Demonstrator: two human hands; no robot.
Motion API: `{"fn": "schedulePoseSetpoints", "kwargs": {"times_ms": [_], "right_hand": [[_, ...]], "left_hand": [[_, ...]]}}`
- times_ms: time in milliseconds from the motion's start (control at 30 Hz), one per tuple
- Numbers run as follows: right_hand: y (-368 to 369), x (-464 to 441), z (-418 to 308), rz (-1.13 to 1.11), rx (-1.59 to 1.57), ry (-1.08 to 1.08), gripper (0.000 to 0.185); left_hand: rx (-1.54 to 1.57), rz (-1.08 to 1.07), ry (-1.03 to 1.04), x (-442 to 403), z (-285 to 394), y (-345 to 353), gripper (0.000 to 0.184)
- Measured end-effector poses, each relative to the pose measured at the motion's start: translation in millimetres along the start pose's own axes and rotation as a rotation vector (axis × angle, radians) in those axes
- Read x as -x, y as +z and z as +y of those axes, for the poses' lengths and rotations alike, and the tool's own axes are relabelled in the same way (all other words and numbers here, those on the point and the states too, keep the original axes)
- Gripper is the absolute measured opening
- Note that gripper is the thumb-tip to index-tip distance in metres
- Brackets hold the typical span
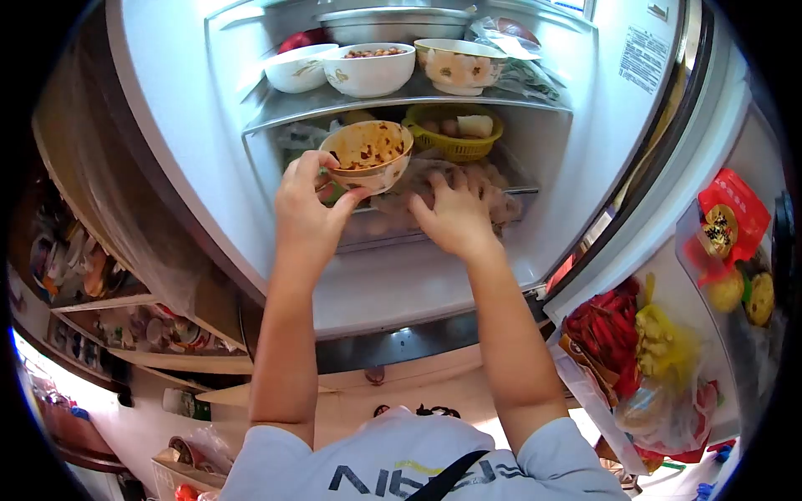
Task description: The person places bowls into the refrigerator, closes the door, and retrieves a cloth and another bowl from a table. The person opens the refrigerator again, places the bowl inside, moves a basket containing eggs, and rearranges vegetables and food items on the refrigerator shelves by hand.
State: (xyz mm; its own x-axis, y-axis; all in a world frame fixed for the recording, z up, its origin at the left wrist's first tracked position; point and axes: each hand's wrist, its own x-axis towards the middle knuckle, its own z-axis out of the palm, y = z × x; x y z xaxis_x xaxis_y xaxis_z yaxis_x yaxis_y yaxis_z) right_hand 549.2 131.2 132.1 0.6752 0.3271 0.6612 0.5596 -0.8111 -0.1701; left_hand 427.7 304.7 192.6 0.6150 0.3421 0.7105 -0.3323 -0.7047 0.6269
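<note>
My left hand [313, 200] grips a patterned bowl [388, 175] by its left side, thumb beneath and fingers at the rim. The bowl tilts toward me, and dark red-brown bits and orange sauce coat its inside. My right hand [455, 209] rests with fingers spread on a crumpled, thin plastic bag [499, 188] on the lower shelf. What lies inside that bag is hard to make out. Just behind my right hand stands a yellow-green basket [458, 149] with a white piece and round brownish items in it.
On the upper fridge shelf [334, 108] stand a white bowl [301, 68], a bowl of nuts or beans [370, 71], a flowered bowl [462, 67] and a metal basin [397, 27]. Bags fill the open door [576, 367] at right. Cluttered shelves [159, 305] stand at left.
</note>
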Motion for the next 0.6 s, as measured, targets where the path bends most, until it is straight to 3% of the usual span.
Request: {"fn": "schedulePoseSetpoints", "kwargs": {"times_ms": [167,367,467,567,600], "right_hand": [[4.2,-2.6,0.7,-0.050,-0.171,0.058,0.044],[17.6,-1.6,30.3,0.028,-0.366,-0.121,0.036],[13.6,13.4,26.2,0.319,0.004,-0.069,0.034],[-4.9,27.2,17.6,0.244,0.003,0.174,0.034],[-2.2,28.1,20.9,0.258,0.020,0.160,0.034]], "left_hand": [[0.025,-0.010,-0.031,-1.2,3.2,0.6,0.039],[-0.003,-0.010,-0.028,0.2,5.4,4.8,0.039],[0.011,-0.017,-0.017,-0.7,4.5,6.6,0.038],[-0.003,-0.017,-0.015,1.0,5.8,5.7,0.038],[-0.014,-0.013,-0.012,0.9,5.6,5.5,0.038]]}}
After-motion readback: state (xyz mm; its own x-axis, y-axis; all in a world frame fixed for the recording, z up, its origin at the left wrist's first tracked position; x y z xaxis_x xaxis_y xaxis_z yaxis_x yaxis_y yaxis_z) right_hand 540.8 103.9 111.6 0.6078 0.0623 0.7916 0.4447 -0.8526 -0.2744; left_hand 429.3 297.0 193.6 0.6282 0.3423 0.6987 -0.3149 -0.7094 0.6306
